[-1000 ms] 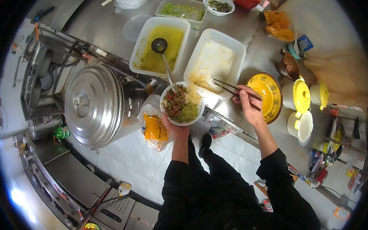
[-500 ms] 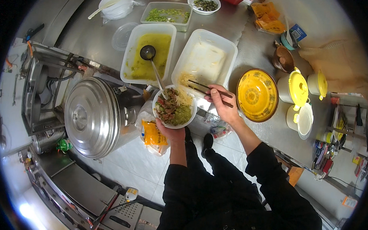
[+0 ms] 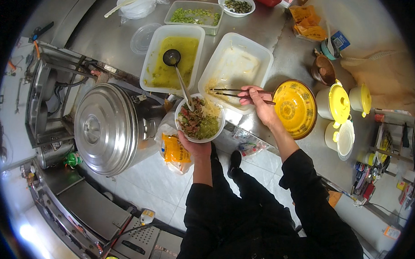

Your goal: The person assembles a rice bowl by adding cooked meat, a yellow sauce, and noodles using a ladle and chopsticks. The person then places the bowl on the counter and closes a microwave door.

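My left hand [image 3: 196, 149] holds up a white bowl [image 3: 210, 138] from below, its thumb by the rim. Brown meat pieces [image 3: 191, 122], chopped green food [image 3: 207, 126] and pale shreds [image 3: 212, 109] fill it. My right hand [image 3: 261, 106] is closed round dark chopsticks [image 3: 231, 89]. Their tips are over the near left corner of a translucent white tub [image 3: 267, 58], by a few pale shreds left there. Beside it, a ladle [image 3: 181, 78] rests in a tub of yellow-green liquid [image 3: 185, 44], its handle reaching over to the bowl.
A yellow patterned bowl [image 3: 294, 109] stands right of my right hand, with lidded yellow-and-white pots [image 3: 327, 104] beyond. A tub of chopped greens [image 3: 215, 29] and a bowl of dark greens [image 3: 248, 12] sit farther back. At left is a large lidded steel pot [image 3: 102, 126].
The chopsticks have moved from above the bowl's far right edge up to the white tub's corner and lie flatter. The bowl stays in my left hand; the whole view has shifted slightly.
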A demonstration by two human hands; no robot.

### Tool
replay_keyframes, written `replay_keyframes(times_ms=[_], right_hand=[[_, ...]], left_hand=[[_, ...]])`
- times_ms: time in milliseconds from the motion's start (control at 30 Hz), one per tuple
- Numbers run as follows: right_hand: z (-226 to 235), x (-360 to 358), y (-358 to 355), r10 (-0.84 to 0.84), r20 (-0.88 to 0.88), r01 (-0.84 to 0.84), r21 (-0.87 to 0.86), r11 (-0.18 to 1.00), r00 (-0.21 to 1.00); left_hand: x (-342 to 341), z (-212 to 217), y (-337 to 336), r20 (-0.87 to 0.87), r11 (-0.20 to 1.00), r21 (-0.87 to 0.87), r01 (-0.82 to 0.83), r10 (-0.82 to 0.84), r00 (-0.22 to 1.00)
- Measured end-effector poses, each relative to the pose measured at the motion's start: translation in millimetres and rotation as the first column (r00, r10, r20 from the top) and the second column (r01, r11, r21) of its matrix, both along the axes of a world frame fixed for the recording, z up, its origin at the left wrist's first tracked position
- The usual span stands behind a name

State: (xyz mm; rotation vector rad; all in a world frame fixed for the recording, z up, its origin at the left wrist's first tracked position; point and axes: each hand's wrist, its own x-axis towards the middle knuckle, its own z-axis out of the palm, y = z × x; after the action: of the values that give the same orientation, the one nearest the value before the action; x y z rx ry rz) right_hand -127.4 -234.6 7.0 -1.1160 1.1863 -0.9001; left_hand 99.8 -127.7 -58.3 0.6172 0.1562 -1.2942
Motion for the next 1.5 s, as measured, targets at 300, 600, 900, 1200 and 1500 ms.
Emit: replay_keyframes(times_ms=[300, 600, 900, 1200, 1500], right_hand=[[4, 0, 16, -0.066, 0.082, 0.065, 0.009, 0.998, 0.994], [56, 1, 58, 0.146, 0.034, -0.139, -0.168, 0.976, 0.989], [32, -24, 34, -0.159, -0.355, 0.118, -0.135, 0.984, 0.921], [21, 37, 31, -0.169, -0.065, 0.159, -0.133, 0.978, 0.983], [12, 3, 10, -0.039, -0.052, 0.033, -0.101, 0.994, 0.998]], left_hand=[[0, -4, 0, -0.006, 1.0, 0.015, -0.001, 0.001, 1.0], [0, -6, 3, 0.046, 1.0, 0.018, -0.005, 0.004, 0.999], [0, -10, 0, 0.012, 1.0, 0.011, 0.021, -0.021, 1.0], [-2, 1, -4, 0.004, 0.997, 0.064, 0.034, -0.034, 0.999], [-3, -1, -4, -0.02, 1.0, 0.025, 0.004, -0.003, 1.0]])
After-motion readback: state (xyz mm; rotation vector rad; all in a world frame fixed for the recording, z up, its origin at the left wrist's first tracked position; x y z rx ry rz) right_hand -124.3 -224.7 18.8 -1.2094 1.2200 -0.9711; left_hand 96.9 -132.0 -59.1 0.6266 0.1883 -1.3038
